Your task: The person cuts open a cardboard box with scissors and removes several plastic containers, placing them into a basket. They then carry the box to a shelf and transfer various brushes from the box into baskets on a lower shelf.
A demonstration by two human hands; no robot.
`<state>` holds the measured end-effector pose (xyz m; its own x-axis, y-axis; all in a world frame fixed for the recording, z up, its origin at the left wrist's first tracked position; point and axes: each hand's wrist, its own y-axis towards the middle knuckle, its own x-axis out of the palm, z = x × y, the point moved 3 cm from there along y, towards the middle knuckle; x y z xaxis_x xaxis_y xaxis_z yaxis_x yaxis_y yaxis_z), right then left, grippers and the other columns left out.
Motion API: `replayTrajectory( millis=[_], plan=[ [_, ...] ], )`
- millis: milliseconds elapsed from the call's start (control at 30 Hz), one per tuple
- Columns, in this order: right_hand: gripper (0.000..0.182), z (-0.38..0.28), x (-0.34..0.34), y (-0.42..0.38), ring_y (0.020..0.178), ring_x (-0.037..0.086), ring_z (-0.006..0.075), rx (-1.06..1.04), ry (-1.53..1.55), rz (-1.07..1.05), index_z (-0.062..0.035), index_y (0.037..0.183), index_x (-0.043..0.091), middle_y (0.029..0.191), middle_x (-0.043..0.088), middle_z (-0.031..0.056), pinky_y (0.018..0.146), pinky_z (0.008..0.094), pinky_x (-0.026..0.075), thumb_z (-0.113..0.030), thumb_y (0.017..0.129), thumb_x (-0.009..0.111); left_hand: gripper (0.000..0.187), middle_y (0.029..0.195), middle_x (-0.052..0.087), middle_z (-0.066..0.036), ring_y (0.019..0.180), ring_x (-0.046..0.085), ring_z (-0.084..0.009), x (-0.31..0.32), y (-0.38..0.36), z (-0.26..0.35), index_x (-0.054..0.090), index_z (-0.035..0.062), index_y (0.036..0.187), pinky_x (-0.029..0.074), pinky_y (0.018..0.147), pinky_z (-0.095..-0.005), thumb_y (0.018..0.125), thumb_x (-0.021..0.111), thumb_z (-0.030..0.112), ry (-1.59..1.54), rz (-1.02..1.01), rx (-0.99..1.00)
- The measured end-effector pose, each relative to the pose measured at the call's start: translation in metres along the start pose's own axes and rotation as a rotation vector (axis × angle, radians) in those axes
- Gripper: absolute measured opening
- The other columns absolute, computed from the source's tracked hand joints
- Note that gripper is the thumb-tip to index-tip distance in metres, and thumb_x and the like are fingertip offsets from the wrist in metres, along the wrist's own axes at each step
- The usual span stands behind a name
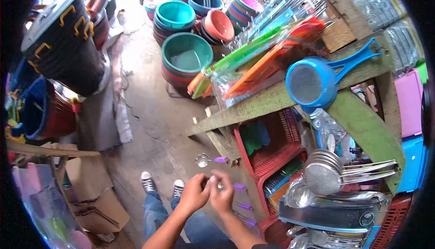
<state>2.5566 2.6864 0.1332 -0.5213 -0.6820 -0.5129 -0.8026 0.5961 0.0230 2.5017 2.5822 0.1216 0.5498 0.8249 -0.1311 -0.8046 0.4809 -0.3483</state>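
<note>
My left hand (195, 193) is closed, its fingertips bent toward my right hand (221, 193). My right hand is closed too, its thumb and fingers curled close to the left fingertips. A glint of metal shows at the right fingers, but what the hands hold is hidden and slightly blurred. Around them hang several small metal utensils with purple handles. One has a round wire-like head and a purple handle (221, 159) above the hands. Another purple handle (239, 186) sticks out just right of my right hand, with more below it.
Red plastic baskets (265, 169) stand to the right, beside metal strainers (322, 176) and a blue-framed sieve (306, 83) on a green wooden beam (253, 99). Stacked basins (186, 52) stand ahead on the concrete floor. Black bins (63, 45) and a cardboard box (97, 199) are at left.
</note>
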Motion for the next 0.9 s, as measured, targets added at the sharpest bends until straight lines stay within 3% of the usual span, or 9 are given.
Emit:
replayTrajectory(
  millis=[100,200,400,467,533,567,667,800,900],
  plan=[
    [0.013,-0.014,0.025,-0.043,0.095,0.065,0.0245,0.02,0.2,-0.166,-0.0029,0.101,0.069,0.097,0.069,0.012,0.085,0.0362,0.05,-0.012,0.094,0.063,0.033,0.078,0.066,-0.023,0.07,0.066,-0.0366,-0.029,-0.048,-0.027,0.065,-0.0009,0.105,0.049,0.063,-0.0426,0.093,0.061,0.029,0.15,0.143,-0.147],
    [0.015,-0.021,0.045,-0.069,0.089,0.065,0.0154,-0.013,0.214,-0.412,-0.0028,0.102,0.071,0.098,0.07,0.009,0.08,0.0299,0.052,-0.013,0.095,0.063,0.03,0.083,0.065,-0.025,0.077,0.066,-0.0386,-0.058,-0.106,-0.065,0.065,-0.001,0.096,0.05,0.068,-0.043,0.092,0.056,0.028,0.127,0.281,-0.224],
    [0.022,-0.102,0.08,-0.087,0.085,0.066,0.0106,-0.006,0.366,-0.775,-0.0044,0.107,0.072,0.099,0.072,0.0059,0.076,0.0269,0.053,-0.022,0.097,0.064,0.03,0.083,0.063,-0.026,0.079,0.063,-0.0402,-0.111,-0.22,-0.026,0.06,-0.0025,0.088,0.048,0.071,-0.0435,0.092,0.05,0.025,0.084,0.518,-0.211],
    [0.022,-0.136,0.083,-0.092,0.084,0.066,0.0102,-0.133,0.371,-0.843,-0.0043,0.107,0.071,0.096,0.073,0.005,0.076,0.0262,0.052,-0.022,0.097,0.064,0.031,0.075,0.06,-0.022,0.071,0.061,-0.0314,-0.123,-0.248,-0.014,0.059,-0.0018,0.085,0.047,0.068,-0.0403,0.095,0.053,0.027,0.04,0.621,-0.2],
    [0.026,-0.163,0.085,-0.103,0.079,0.069,0.0185,-0.182,0.39,-0.901,-0.0075,0.11,0.071,0.089,0.072,0.0113,0.074,0.0314,0.054,-0.028,0.097,0.062,0.035,0.068,0.053,-0.014,0.067,0.055,-0.0189,-0.127,-0.278,0.015,0.057,-0.0005,0.082,0.045,0.065,-0.0358,0.097,0.056,0.031,0.0,0.713,-0.124],
    [0.025,-0.17,0.09,-0.112,0.079,0.068,0.0171,-0.191,0.419,-0.943,-0.0068,0.109,0.071,0.088,0.072,0.0096,0.073,0.0309,0.053,-0.028,0.097,0.063,0.031,0.074,0.054,-0.006,0.073,0.051,-0.0108,-0.128,-0.291,0.013,0.058,0.0017,0.088,0.044,0.066,-0.0311,0.099,0.058,0.031,-0.127,0.72,-0.085],
    [0.025,-0.21,0.087,-0.144,0.08,0.067,0.0138,-0.307,0.428,-1.095,-0.0053,0.108,0.071,0.089,0.072,0.0075,0.071,0.0293,0.052,-0.026,0.097,0.063,0.025,0.086,0.056,-0.001,0.079,0.051,-0.0095,-0.122,-0.329,0.024,0.057,0.0031,0.099,0.043,0.07,-0.0288,0.101,0.058,0.028,-0.318,0.844,0.147],
    [0.019,-0.248,0.088,-0.219,0.082,0.063,0.0086,-0.491,0.431,-1.286,-0.0007,0.109,0.068,0.092,0.071,0.0046,0.072,0.0244,0.049,-0.015,0.099,0.061,0.025,0.093,0.056,0.0,0.084,0.052,-0.0074,-0.115,-0.415,0.063,0.054,0.005,0.111,0.043,0.074,-0.026,0.101,0.058,0.027,-0.418,0.964,0.03],
    [0.017,-0.285,0.068,-0.295,0.085,0.064,0.0101,-0.521,0.425,-1.507,0.0006,0.109,0.067,0.093,0.07,0.0063,0.076,0.0258,0.05,-0.011,0.099,0.06,0.028,0.089,0.056,0.0,0.084,0.051,-0.0062,-0.102,-0.488,0.069,0.054,0.0058,0.116,0.043,0.074,-0.0251,0.102,0.058,0.03,-0.385,1.073,0.229]
  ],
)
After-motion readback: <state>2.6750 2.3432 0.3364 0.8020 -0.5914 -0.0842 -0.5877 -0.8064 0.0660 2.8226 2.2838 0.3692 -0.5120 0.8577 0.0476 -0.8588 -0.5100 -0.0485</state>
